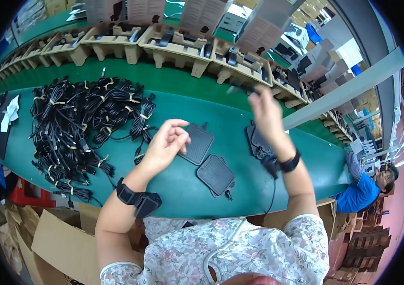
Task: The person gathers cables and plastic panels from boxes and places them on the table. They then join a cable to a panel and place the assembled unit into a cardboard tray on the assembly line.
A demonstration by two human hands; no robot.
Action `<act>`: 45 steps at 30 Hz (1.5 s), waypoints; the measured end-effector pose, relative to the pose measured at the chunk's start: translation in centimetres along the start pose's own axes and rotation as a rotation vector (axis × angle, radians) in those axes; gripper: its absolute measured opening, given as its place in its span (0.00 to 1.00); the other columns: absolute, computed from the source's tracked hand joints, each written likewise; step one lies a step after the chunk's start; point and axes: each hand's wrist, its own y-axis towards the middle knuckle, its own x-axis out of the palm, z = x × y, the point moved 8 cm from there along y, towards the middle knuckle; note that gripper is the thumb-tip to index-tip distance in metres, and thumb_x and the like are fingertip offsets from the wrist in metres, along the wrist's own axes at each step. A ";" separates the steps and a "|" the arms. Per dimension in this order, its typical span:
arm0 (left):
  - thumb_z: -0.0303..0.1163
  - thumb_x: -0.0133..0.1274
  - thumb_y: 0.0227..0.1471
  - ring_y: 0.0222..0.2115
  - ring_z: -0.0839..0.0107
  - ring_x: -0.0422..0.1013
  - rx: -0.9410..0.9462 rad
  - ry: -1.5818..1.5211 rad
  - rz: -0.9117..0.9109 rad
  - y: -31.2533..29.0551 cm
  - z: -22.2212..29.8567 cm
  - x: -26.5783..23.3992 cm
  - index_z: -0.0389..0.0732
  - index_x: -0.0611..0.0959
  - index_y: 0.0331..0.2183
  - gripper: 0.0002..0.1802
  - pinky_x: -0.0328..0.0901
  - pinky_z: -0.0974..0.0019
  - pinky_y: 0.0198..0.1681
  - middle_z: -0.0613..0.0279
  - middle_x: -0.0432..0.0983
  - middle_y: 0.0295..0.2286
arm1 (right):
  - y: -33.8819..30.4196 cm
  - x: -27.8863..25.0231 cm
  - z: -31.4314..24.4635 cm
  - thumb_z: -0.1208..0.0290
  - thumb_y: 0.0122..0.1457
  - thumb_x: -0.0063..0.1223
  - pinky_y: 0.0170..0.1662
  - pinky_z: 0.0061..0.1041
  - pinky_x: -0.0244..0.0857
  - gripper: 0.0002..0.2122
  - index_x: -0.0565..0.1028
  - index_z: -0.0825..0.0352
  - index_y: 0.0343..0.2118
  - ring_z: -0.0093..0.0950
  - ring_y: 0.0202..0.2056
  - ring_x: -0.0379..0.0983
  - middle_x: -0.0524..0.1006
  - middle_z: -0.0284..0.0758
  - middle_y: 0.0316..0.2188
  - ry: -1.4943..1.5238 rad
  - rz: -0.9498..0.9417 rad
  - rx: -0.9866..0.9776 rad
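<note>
My left hand (165, 146) hovers at the left edge of a black flat square pad (199, 143), its fingers loosely bent and apart, with nothing visible in them. Nearer to me, more black square pads (216, 175) lie stacked, a short cable end poking out. My right hand (264, 111), smeared by motion, reaches over the far edge of the green table toward the cardboard trays. A small dark thing (245, 89) is pinched in its fingers, too blurred to name. Below that wrist rests another pile of black pads (258, 142), partly hidden by my forearm.
Bundled black cables (76, 111) heap up on the left of the green table (173, 104). Moulded cardboard trays (176, 49) with black parts line a green belt (159, 76) beyond. A slanting metal post (349, 90) stands right. Co-workers in blue (361, 192) sit at both ends.
</note>
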 end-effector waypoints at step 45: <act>0.36 0.61 0.36 0.57 0.59 0.51 0.205 1.316 -0.304 -0.9 -0.9 3.5 0.45 0.69 0.51 0.36 0.50 0.54 0.58 0.60 0.56 0.55 | 12.6 1.7 26.6 0.64 0.55 0.43 0.44 0.39 0.63 0.12 0.73 0.56 0.41 0.41 0.45 0.67 0.71 0.39 0.43 -1.058 -0.107 0.151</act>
